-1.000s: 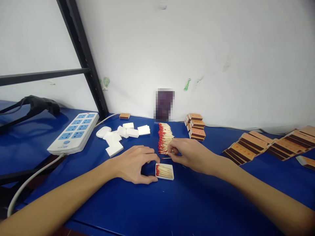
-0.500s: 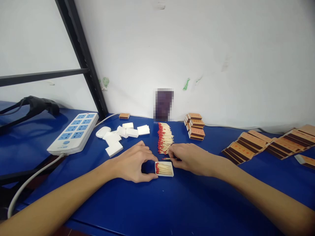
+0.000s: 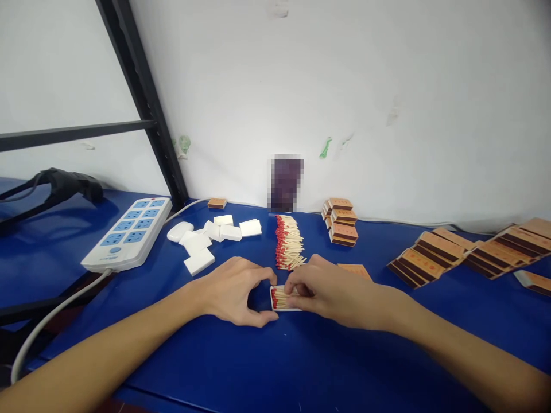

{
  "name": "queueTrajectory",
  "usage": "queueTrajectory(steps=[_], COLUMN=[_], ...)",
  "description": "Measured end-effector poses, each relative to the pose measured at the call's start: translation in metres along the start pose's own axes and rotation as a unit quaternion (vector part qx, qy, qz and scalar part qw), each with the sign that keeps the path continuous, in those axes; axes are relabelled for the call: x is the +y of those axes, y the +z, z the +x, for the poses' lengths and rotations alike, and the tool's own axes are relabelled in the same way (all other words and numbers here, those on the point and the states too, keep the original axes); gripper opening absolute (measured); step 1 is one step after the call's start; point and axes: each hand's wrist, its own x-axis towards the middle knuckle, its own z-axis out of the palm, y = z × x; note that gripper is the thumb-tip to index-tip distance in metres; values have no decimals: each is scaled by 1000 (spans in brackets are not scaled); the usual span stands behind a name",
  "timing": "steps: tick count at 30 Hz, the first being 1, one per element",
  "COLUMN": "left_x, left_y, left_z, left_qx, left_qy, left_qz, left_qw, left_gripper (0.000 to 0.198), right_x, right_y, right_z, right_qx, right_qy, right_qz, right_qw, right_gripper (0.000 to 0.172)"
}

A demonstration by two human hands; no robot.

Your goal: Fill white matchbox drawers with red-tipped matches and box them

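The small white matchbox tray (image 3: 297, 310) lies on the blue table with red-headed matches (image 3: 279, 298) lined up inside. Thumb and forefinger of my left hand (image 3: 236, 291) grip its left end from the near and far sides. My right hand (image 3: 327, 292) is over the tray's right half, its fingers pinched down at the matches; they appear closed on a match, mostly hidden by the fingertips. Just beyond the tray is a pile of loose matches (image 3: 289, 244), heads to the left.
White empty-looking trays (image 3: 198, 261) are scattered left of the pile. Stacked matchboxes (image 3: 343, 232) stand at the wall. Flat matchbox sleeves (image 3: 426, 258) spread out at right, and one sleeve (image 3: 356, 271) lies behind my right hand. A power strip (image 3: 133, 232) is at left.
My right hand has moved from the near edge of the match pile, where it held a match, down and left over the tray. A sleeve behind it is now uncovered. My left hand stays at the tray.
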Motion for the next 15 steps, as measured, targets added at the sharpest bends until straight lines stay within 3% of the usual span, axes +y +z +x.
queueTrajectory(steps=[3,6,15], left_x=[0,-1,-2], left_y=[2,4,2], left_z=[0,0,2], left_qx=[7,10,-20], left_qy=[-3,0,12], left_qz=[10,15,13], left_qw=[1000,1000,1000], left_gripper=[47,43,35], right_x=[12,27,41], right_y=[-10,-14,-10], right_z=[4,9,18], right_qx=[37,74,69], right_qy=[8,29,18], right_qz=[2,-53,-143], right_qw=[999,995,987], right_gripper=[22,19,12])
